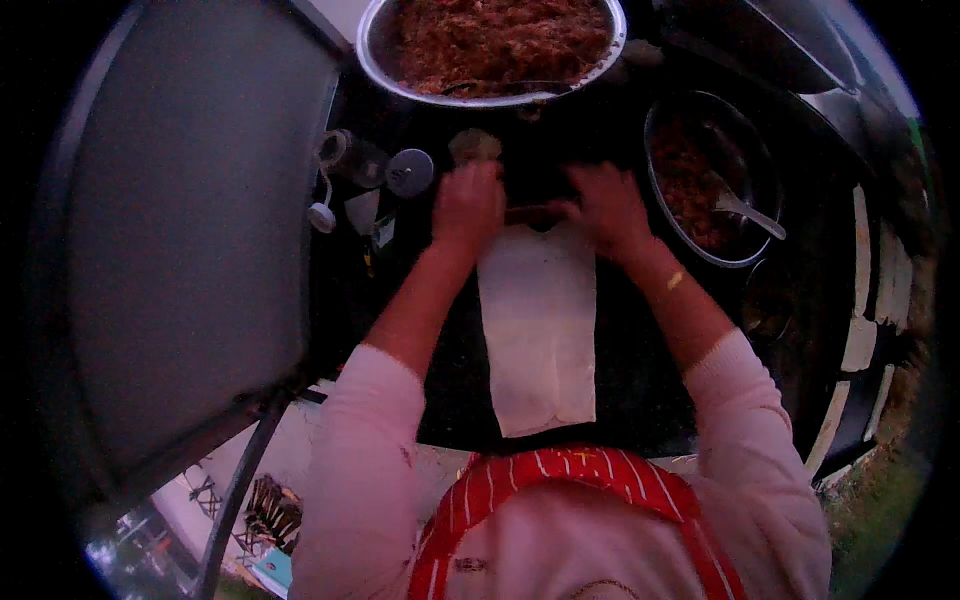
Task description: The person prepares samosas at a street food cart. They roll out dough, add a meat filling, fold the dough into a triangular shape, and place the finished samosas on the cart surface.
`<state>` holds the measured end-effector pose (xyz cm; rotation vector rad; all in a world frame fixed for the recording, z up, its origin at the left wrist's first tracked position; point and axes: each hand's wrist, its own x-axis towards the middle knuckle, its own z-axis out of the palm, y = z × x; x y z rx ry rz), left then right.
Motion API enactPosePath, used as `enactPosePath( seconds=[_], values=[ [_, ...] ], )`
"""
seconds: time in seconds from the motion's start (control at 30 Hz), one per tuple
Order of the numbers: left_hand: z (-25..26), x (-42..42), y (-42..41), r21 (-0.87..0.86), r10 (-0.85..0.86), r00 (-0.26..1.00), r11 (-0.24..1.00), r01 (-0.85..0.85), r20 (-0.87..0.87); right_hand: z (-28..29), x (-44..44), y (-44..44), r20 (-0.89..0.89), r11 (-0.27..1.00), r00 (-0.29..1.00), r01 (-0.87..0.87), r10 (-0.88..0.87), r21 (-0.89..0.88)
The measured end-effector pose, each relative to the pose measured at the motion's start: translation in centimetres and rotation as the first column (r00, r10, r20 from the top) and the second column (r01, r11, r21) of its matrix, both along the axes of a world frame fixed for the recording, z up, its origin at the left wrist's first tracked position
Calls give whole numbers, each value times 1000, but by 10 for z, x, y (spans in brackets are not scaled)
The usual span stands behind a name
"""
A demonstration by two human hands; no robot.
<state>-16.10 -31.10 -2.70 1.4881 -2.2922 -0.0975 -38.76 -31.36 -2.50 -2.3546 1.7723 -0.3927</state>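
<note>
A long strip of pale dough sheet (538, 330) lies lengthwise on the black tabletop (637, 375) in front of me. My left hand (471, 202) is at its far left corner, fingers curled down, just below a small roundish pale thing (474, 144). Over the far right corner is my right hand (609, 206), its fingers spread and blurred. A thin reddish-brown strip (532, 214), seemingly filling, runs between the hands along the dough's far end. Whether my left fingers grip anything is hidden.
A large metal bowl of minced filling (491, 96) stands at the far side. On the right is an oval dish (724, 262) with filling and a spoon (754, 217). To the left are a glass jar (360, 161) and a round lid (410, 172). Pale strips (862, 345) lie far right.
</note>
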Motion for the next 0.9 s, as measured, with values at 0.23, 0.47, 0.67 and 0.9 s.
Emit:
enactPosePath(
  seconds=[0.23, 0.47, 0.67, 0.9],
  values=[
    [16, 15, 41, 100, -92, 980, 992, 75, 179, 38, -8, 49, -12, 972, 981, -190, 194, 136],
    [33, -4, 181, 245, 101, 951, 953, -176, 292, 10, -5, 177, -29, 982, 988, 152, -150, 115],
    [14, -4, 96, -22, 200, 937, 979, -202, 287, 1, 6, 81, 71, 960, 961, 272, -268, -60],
    [20, -9, 120, 84, 77, 914, 989, -120, 398, -7, -1, 116, -89, 984, 981, 170, -174, -48]
  ],
)
